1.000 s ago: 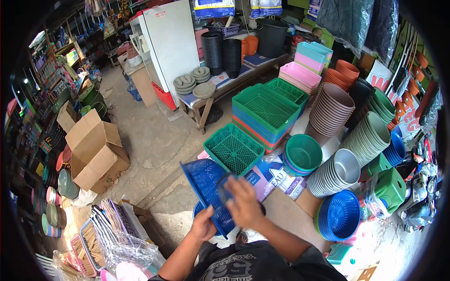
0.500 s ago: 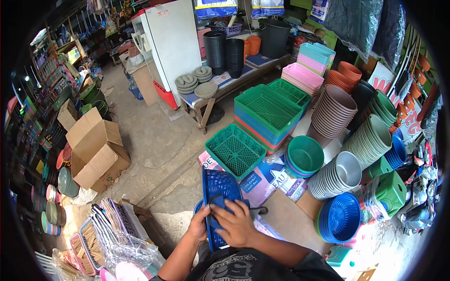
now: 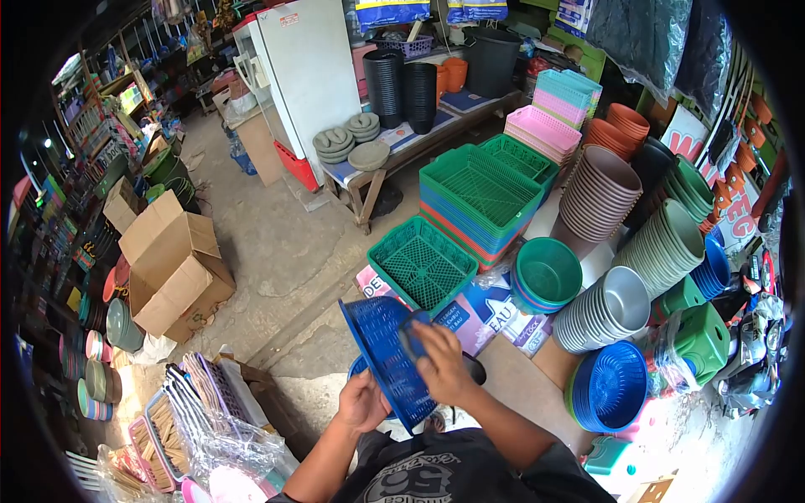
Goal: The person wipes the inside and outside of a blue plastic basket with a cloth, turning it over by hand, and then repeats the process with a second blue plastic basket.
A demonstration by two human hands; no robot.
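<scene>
A blue plastic basket (image 3: 381,335) with slotted walls is tilted on its side in front of my body. My left hand (image 3: 362,406) grips its lower rim, the thumb lying along the edge. Against the basket's outer side, my right hand (image 3: 449,370) presses a dark cloth (image 3: 412,335); its fingers are slightly blurred by motion. Part of another blue basket (image 3: 357,367) shows behind the held one, mostly hidden.
A green basket (image 3: 422,261) sits just ahead, beside a tall stack of rectangular baskets (image 3: 482,189). Stacked pots (image 3: 599,306) and blue round baskets (image 3: 610,386) stand to the right. An open cardboard box (image 3: 178,268) and a bench (image 3: 369,180) are further off.
The blue basket has turned, its upper end leaning left and its broad side now more visible. My right hand has moved up and right with the cloth; my left hand stays low at the rim.
</scene>
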